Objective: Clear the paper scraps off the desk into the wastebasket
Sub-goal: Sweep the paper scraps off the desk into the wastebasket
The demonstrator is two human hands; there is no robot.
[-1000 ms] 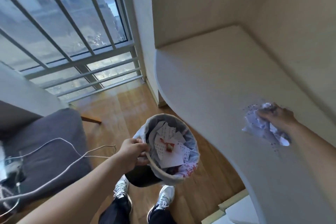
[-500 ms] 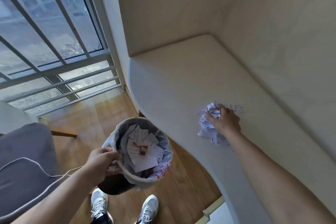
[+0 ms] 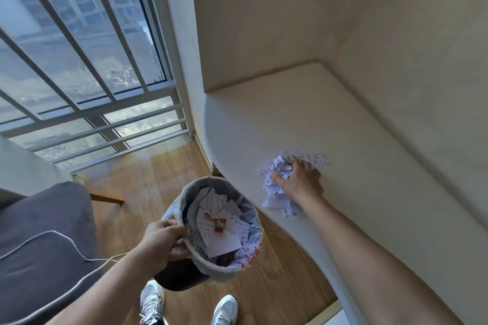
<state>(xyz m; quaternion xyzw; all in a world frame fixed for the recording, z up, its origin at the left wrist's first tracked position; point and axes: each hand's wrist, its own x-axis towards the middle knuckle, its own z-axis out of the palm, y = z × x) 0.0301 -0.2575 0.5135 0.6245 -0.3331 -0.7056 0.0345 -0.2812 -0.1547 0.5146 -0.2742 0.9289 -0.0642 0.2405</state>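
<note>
A bunch of crumpled white paper scraps (image 3: 277,192) with small printed marks lies on the cream desk (image 3: 356,166) near its curved front edge. My right hand (image 3: 299,179) presses down on the bunch, fingers curled around it. Some flat scraps (image 3: 315,159) stick out beyond my fingers. My left hand (image 3: 165,239) grips the near rim of the round grey wastebasket (image 3: 219,270), held above the floor just below the desk edge. The basket holds several white scraps and a red bit.
A grey upholstered seat (image 3: 45,240) with a white cable (image 3: 66,243) across it stands at the left. Barred windows (image 3: 79,60) rise beyond the wooden floor (image 3: 158,166). Beige walls close in the desk at the back and right. My shoes (image 3: 184,306) show at the bottom.
My right hand has dragged the paper bunch along the desk closer to its front edge and the basket. The left hand keeps its hold on the basket rim. The camera view shifted.
</note>
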